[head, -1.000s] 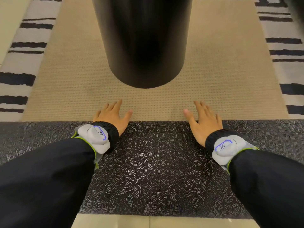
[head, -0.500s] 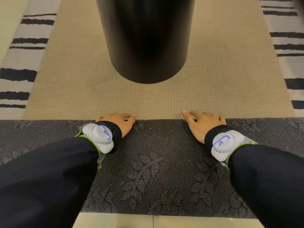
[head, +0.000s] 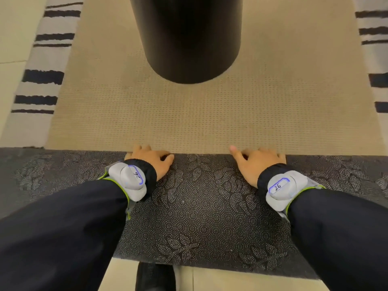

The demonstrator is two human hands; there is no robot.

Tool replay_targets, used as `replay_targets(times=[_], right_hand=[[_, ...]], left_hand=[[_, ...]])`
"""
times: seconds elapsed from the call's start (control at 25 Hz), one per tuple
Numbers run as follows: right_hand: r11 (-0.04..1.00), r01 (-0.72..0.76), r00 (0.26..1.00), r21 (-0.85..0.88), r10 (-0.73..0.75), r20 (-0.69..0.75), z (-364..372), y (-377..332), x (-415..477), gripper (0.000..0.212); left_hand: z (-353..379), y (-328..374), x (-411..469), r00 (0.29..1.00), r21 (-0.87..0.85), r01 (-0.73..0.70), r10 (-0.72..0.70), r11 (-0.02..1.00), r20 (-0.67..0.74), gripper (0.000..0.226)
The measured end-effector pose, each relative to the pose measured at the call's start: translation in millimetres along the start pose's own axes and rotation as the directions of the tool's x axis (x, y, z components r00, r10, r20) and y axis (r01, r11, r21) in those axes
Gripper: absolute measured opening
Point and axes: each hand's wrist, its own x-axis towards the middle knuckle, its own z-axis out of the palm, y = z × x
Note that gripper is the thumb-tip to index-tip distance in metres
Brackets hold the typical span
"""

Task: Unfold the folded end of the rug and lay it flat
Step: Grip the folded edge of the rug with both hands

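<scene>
The rug's folded end lies as a dark band across the lower view, its dotted leaf-pattern backing facing up. It rests on the rug's tan dotted surface. My left hand and my right hand sit at the flap's far edge, roughly shoulder-width apart. On both hands the fingers curl over that edge, so the fingertips are hidden. Grey wrist devices and dark sleeves cover both forearms.
A tall black cylinder stands on the tan surface just beyond my hands. A white rug with black stripes shows at the left and right sides. Pale floor tiles and a black shoe lie below the flap's near edge.
Both hands went from lying flat with spread fingers across the flap's far edge to fingers curled over that edge. The view has shifted closer and lower.
</scene>
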Motion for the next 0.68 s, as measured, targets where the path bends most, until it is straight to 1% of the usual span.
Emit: replay_targets(times=[0.12,0.24,0.32,0.4,0.48,0.56,0.68], right_hand=[[0.999,0.047,0.996,-0.016,-0.049,-0.078,16.6,13.2,-22.6,0.072],[0.996,0.079,0.987,0.046,-0.072,-0.146,28.1,20.7,-33.7,0.063],[0.99,0.113,0.986,0.086,-0.101,-0.129,34.2,24.0,-38.0,0.058],[0.99,0.108,0.991,0.094,-0.1,-0.092,40.6,24.5,-43.2,0.062],[0.991,0.101,0.986,0.088,-0.088,-0.14,49.1,26.5,-53.6,0.065],[0.992,0.08,0.985,0.102,-0.063,-0.16,59.6,28.5,-62.9,0.063],[0.997,0.054,0.997,0.061,-0.05,-0.066,77.4,30.1,-86.5,0.066]], left_hand=[[14.8,4.2,-30.6,0.996,-0.02,0.054,-0.055,0.998,-0.066,0.049],[30.8,8.1,-39.9,0.987,-0.062,0.05,-0.059,0.997,-0.15,0.043],[37.6,15.2,-39.5,0.989,-0.07,0.031,-0.041,0.997,-0.144,0.041],[44.5,19.5,-42.4,0.993,-0.095,0.037,-0.047,0.995,-0.106,0.044],[58.1,21.5,-48.6,0.991,-0.128,0.017,-0.033,0.992,-0.129,0.046],[72.8,20.2,-53.2,0.993,-0.072,0.012,-0.02,0.997,-0.114,0.05],[92.0,10.5,-71.0,0.998,0.01,0.001,-0.001,1.0,-0.055,0.052]])
